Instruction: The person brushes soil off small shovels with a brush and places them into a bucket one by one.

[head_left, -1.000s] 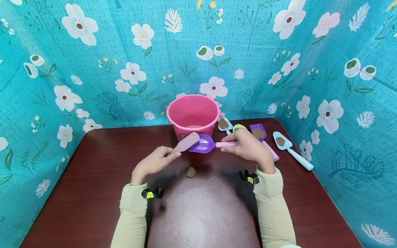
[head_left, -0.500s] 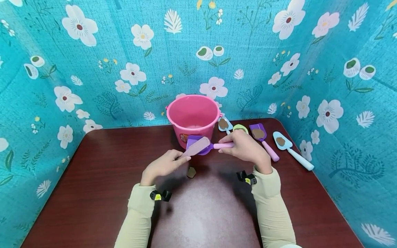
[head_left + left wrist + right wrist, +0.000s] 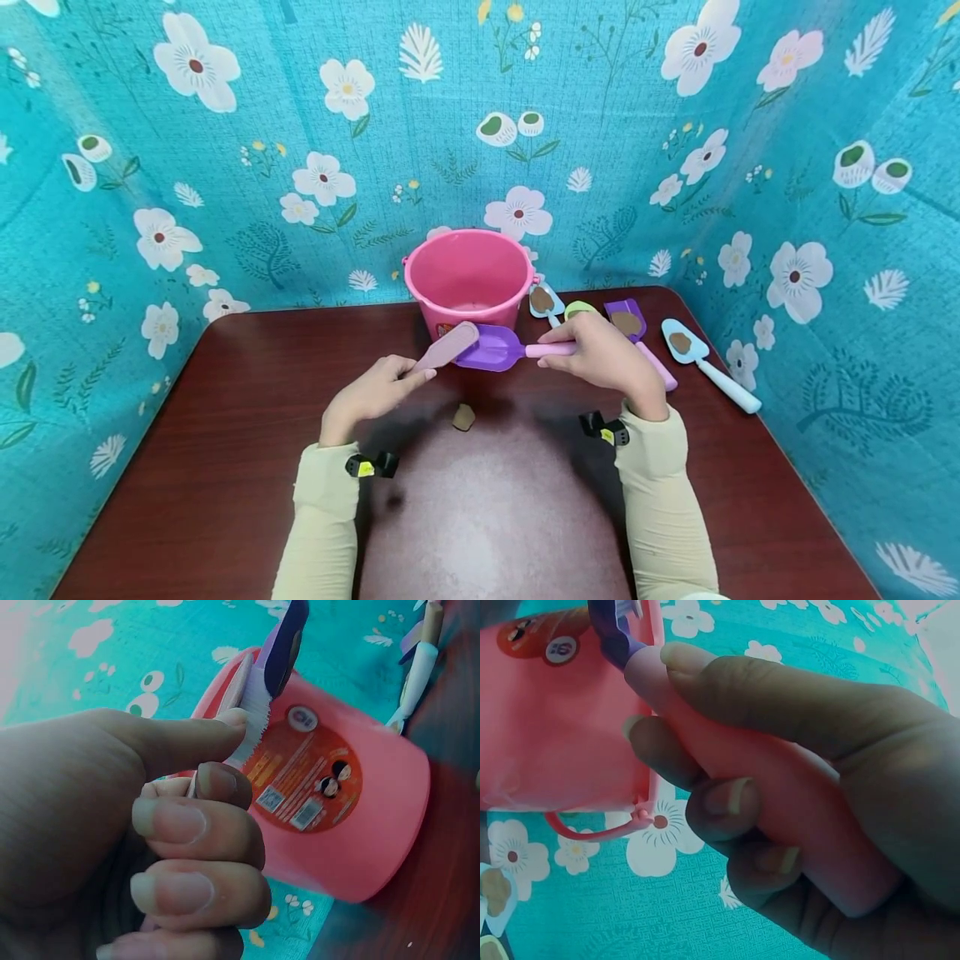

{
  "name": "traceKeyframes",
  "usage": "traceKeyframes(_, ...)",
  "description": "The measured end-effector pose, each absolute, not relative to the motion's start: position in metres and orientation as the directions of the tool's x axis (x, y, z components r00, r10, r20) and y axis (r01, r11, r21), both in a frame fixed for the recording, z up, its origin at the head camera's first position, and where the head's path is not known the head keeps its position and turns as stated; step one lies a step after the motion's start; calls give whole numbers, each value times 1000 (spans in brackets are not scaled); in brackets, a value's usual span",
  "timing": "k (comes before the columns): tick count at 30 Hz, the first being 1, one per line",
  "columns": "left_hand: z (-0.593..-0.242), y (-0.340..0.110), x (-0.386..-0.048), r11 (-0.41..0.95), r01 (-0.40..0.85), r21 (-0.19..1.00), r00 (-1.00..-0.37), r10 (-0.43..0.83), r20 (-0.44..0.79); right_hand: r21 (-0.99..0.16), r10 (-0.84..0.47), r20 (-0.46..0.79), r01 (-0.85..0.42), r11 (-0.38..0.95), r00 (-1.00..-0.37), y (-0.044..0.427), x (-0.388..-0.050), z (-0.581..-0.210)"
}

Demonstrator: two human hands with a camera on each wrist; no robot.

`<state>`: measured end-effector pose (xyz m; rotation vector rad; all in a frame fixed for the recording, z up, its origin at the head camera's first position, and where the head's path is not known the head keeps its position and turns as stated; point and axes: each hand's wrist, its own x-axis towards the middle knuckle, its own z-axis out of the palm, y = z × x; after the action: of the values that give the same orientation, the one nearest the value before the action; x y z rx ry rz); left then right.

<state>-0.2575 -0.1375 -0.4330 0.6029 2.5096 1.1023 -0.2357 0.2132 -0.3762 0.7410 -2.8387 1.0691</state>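
In the head view my left hand [image 3: 371, 392] pinches a pale pink brush [image 3: 452, 343] by its handle. Its white bristles [image 3: 257, 712] show in the left wrist view, against or very near the scoop's blade. My right hand [image 3: 603, 354] grips the pink handle [image 3: 727, 757] of a purple toy shovel [image 3: 495, 348], held level in front of the bucket. Thumb and curled fingers wrap that handle. The pink bucket [image 3: 487, 319] stands upright just behind both tools. A brown irregular piece [image 3: 463, 417] lies on the table below them.
Several toy shovels with brown patches lie at the right back: a light blue one [image 3: 686, 342], a purple one [image 3: 626, 321], another light blue one [image 3: 543, 300] and a green one [image 3: 577, 308], partly hidden. Floral cloth [image 3: 337, 167] walls the dark red table [image 3: 225, 433].
The brush has passed rightward across the shovel's blade and back left to near its front end. The shovel has shifted slightly left and right. Bucket and brown piece have not moved.
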Motion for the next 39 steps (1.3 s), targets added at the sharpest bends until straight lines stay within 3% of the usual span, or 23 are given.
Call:
traceKeyframes(7,-430,-145,-257,560,219,799,-855,505,-120,-647,-442,189,-449,616,-877,216,-236,-378)
traceKeyframes(14,-427,-131,-251,444,242,863,-811,581,-71,-642,-480,215,-494,587,-850,211,-235,-378)
traceKeyframes(23,-433,-108,-250,500,341,796,-782,621,-56,-637,-477,195,-481,602,-857,206,-233,-376)
traceKeyframes(39,-433,-135,-258,620,278,734,-859,503,-99,-612,-424,207,-455,647,-882,212,-235,-377)
